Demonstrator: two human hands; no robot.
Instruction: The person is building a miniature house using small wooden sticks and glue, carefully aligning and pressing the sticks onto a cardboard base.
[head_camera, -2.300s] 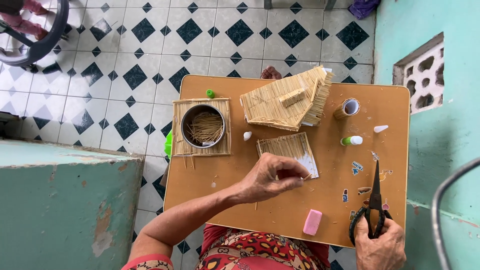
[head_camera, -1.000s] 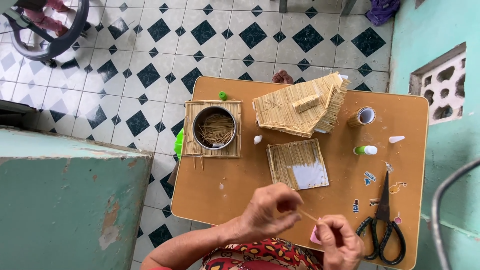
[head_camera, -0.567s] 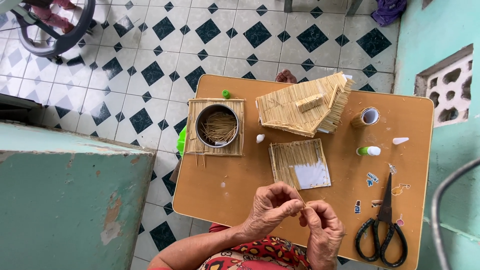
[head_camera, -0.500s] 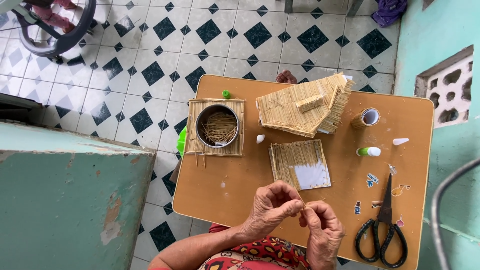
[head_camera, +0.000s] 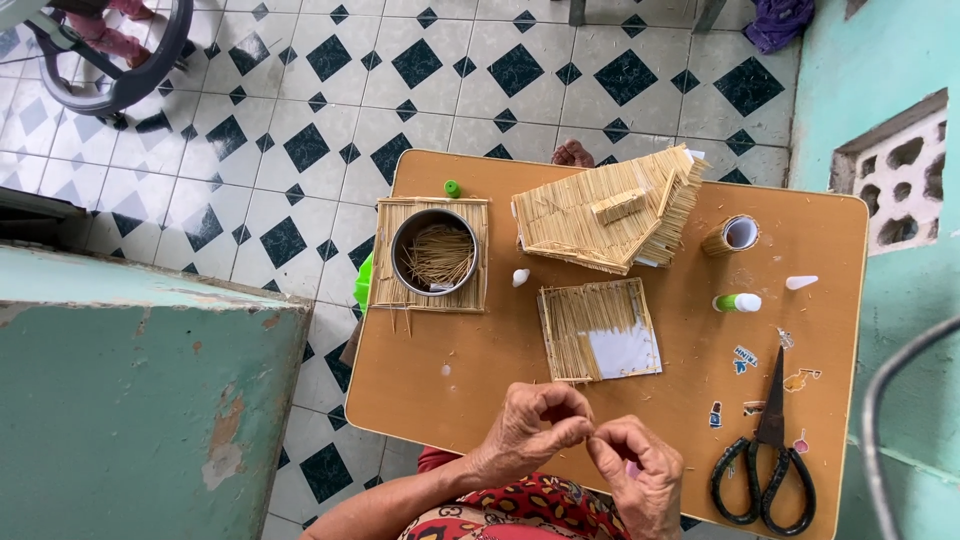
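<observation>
My left hand (head_camera: 535, 430) and my right hand (head_camera: 640, 475) meet at the near edge of a small brown table (head_camera: 480, 345), fingertips pinched together on a thin stick that is barely visible. Just beyond them lies a square panel of sticks (head_camera: 600, 329) with white paper on part of it. A model house made of sticks (head_camera: 605, 207) stands at the far middle. A metal tin of loose sticks (head_camera: 434, 251) sits on another stick mat (head_camera: 390, 290) to the left.
Black scissors (head_camera: 765, 465) lie at the near right. A tape roll (head_camera: 735, 234), a green-and-white glue bottle (head_camera: 737, 302), small white caps and stickers are on the right side. A teal wall (head_camera: 130, 400) stands left; tiled floor lies beyond.
My right hand left the scissors on the table and came over to my left hand. Both hands now pinch together at the near edge.
</observation>
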